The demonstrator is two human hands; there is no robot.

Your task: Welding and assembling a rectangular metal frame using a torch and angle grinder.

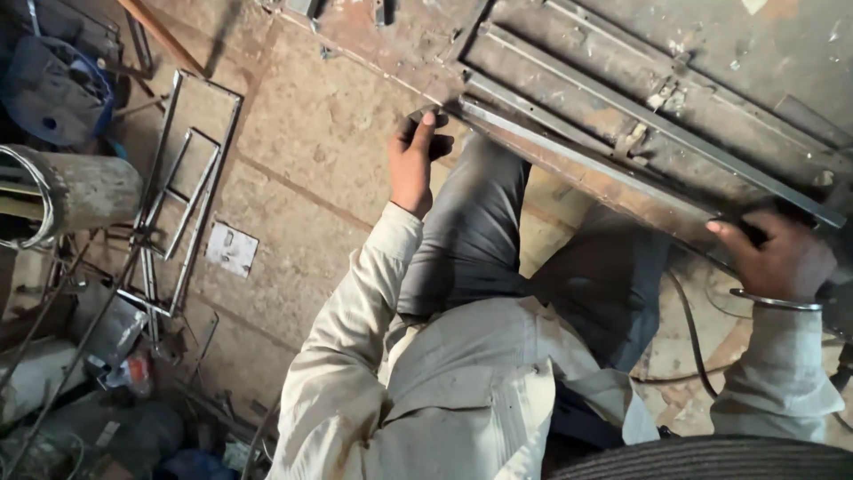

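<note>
Bar: long grey steel angle bar (640,151) lying along the near edge of the rusty steel worktable (711,53).
Left hand (416,160): at the bar's left end, fingers curled around a small dark object (425,133) I cannot identify.
Right hand (782,258): wearing a metal bangle (775,302), clasping the bar's right end.
Advice: I judge both ends should stay pressed flat, bar flush with the table edge.
Beyond: welded rod frames (178,196) lie on the floor, well left of the bar.

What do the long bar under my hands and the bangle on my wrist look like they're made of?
The long bar looks like bare steel: dull grey, straight-edged, with scuffs and rusty patches around it. The bangle on the right hand seems to be polished metal, silvery with a bright sheen. The left hand grips a dark object I can't identify.
</note>
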